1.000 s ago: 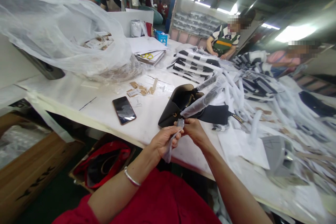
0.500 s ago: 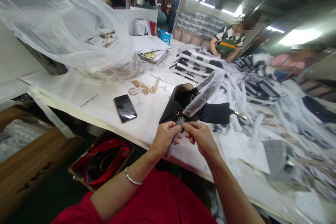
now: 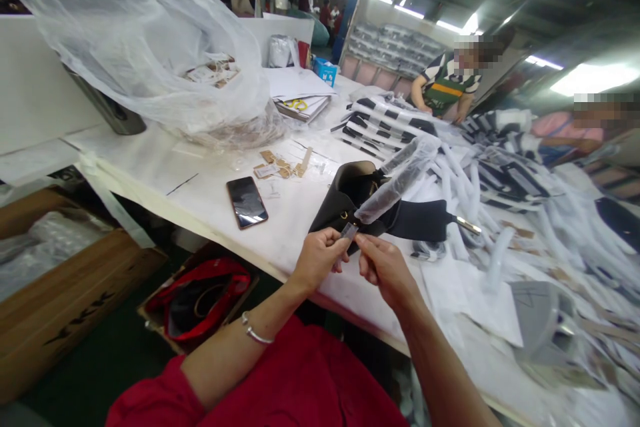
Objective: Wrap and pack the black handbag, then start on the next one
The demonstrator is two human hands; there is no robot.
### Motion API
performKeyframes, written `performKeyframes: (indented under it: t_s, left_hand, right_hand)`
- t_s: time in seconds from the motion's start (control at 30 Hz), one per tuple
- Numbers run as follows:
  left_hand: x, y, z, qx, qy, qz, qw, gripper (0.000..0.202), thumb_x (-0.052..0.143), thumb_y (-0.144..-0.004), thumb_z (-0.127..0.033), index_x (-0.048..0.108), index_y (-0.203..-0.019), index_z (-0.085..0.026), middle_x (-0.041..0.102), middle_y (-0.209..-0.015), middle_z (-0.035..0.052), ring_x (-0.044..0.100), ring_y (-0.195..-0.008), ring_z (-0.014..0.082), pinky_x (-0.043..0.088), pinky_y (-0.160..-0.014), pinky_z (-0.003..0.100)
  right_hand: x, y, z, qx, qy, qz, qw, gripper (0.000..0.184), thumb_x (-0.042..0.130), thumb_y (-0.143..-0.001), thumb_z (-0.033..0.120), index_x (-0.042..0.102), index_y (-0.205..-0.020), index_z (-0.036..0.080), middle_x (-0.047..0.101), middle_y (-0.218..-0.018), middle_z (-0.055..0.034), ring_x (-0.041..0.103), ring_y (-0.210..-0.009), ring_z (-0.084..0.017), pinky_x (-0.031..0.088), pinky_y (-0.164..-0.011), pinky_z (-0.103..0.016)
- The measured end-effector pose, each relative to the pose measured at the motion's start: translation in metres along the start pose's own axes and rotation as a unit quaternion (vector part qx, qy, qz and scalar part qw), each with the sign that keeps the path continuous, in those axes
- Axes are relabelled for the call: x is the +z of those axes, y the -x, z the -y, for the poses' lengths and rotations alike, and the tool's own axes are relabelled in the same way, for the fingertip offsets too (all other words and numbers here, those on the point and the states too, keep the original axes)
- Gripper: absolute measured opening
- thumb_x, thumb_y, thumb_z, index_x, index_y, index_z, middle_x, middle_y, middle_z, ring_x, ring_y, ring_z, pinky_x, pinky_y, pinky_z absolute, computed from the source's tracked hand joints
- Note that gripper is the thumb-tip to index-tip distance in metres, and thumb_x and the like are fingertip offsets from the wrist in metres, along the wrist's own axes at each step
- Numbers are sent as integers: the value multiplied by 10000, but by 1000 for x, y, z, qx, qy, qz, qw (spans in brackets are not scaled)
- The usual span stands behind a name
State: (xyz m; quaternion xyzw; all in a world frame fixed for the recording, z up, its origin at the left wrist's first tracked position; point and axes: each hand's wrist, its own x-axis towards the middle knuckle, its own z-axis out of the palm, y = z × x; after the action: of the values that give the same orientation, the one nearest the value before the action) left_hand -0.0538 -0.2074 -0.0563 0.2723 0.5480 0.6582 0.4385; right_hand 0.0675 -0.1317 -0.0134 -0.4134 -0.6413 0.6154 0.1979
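A black handbag [image 3: 327, 203] stands on the white table with its top open and its dark flap [image 3: 423, 220] spread to the right. Its raised handle [image 3: 387, 199] is wrapped in clear plastic. My left hand [image 3: 323, 255] pinches a narrow, plastic-covered strip [image 3: 349, 231] just in front of the bag, below the handle's end. Close beside it, my right hand [image 3: 383, 263] has thumb and forefinger pressed together at the strip's edge; whatever lies between those fingertips is too small to make out.
Left of the bag lie a phone [image 3: 247, 202] and brown paper tags [image 3: 280, 165]. A big clear plastic bag [image 3: 165, 73] bulges behind them. Plastic-wrapped black-and-white pieces [image 3: 390, 123] are stacked behind the bag. A grey tape dispenser [image 3: 543, 320] stands at right. Co-workers are across the table.
The view has shifted, so the table's contents appear farther right. The strip's lower length, seen below my left hand before, no longer shows. Both hands stay close together at the bag.
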Motion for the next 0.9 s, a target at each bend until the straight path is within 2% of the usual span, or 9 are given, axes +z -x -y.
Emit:
performKeyframes:
  t_s: [0.07,0.13,0.23,0.33,0.43,0.53,0.6,0.7,0.9]
  left_hand:
    - [-1,2,0,34,-65,-24,997,258,620,-813,-374,553,-660,-177,632,-571,-16,502,-418,74,380,-424,177]
    - [-2,3,2,64,-113,-43,991,245,600,-834,-367,579,-673,-184,636,-581,-22,515,-429,78,388,-437,179]
    - [-2,3,6,97,-152,-50,982,235,584,-856,-366,610,-701,-192,637,-597,-24,533,-448,85,402,-454,186]
    - [-2,3,9,114,-165,-50,978,212,568,-865,-336,624,-717,-194,640,-623,-18,551,-475,91,412,-466,191]
    - [-2,4,9,116,-171,-49,977,199,557,-872,-328,631,-744,-195,639,-629,-20,554,-468,91,415,-466,194]
    - [-4,5,8,115,-182,-46,976,217,551,-883,-333,614,-728,-195,630,-615,-27,552,-446,86,398,-452,190]
    - [-4,5,7,118,-186,-43,974,223,548,-887,-330,605,-717,-196,625,-611,-31,553,-442,83,394,-451,185]
    - [-2,5,6,121,-179,-38,976,238,544,-886,-328,586,-694,-195,613,-598,-34,542,-434,79,386,-442,179]
    - [1,3,0,104,-130,-2,986,253,548,-866,-351,587,-674,-190,597,-589,-33,519,-431,77,405,-447,186]
  right_hand:
    - [-7,6,8,-78,151,-103,980,371,663,-792,537,719,-859,177,565,-479,17,427,-390,-108,315,-399,-244]
    - [-11,12,16,-160,242,-151,945,337,640,-825,506,745,-898,194,586,-501,11,487,-434,-130,380,-462,-263]
    - [-12,13,29,-248,344,-87,901,305,615,-859,435,743,-1056,240,619,-539,15,527,-463,-140,408,-518,-270]
    - [-9,7,36,-294,455,-7,841,346,620,-857,338,698,-1191,296,737,-747,-21,614,-587,-158,417,-579,-262]
    - [-8,-2,38,-310,518,32,797,288,580,-891,283,714,-1144,313,767,-917,-46,660,-741,-186,418,-637,-257]
    - [-8,-10,39,-321,545,54,773,224,537,-925,270,753,-978,290,760,-879,-43,659,-757,-177,395,-647,-244]
    - [-7,-14,39,-325,541,63,773,226,532,-930,276,753,-887,282,753,-850,-30,656,-748,-168,383,-644,-238]
    - [-3,-21,43,-314,504,53,803,197,559,-901,265,739,-823,283,741,-805,0,652,-728,-163,385,-642,-239]
    - [0,-37,55,-221,307,59,924,119,614,-799,260,727,-774,234,661,-634,36,554,-537,-124,382,-514,-228]
